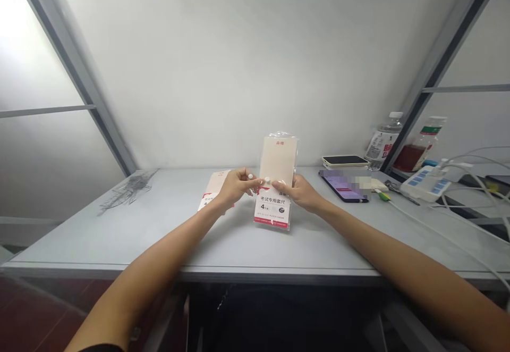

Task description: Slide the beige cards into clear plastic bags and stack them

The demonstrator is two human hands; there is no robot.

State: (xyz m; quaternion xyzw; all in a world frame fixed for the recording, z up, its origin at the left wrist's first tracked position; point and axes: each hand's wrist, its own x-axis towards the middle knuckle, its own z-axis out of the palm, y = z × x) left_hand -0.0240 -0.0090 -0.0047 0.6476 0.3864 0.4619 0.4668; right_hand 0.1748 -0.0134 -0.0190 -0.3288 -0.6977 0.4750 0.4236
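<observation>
A clear plastic ruler-set pouch stands upright, slightly tilted, above the desk in front of me. It holds a cream card at the top and a white label with red trim and Chinese print below. A round white snap button sits near its middle. My right hand grips its right edge, thumb across the front by the button. The fingers of my left hand pinch at its left edge, near a second white button. Behind my left wrist, a similar pouch lies on the desk, partly covered.
On the right of the grey desk lie a phone with a lit screen, another phone, a power strip and tangled cables. Two bottles stand behind them. Dark scribble-like marks show at the left.
</observation>
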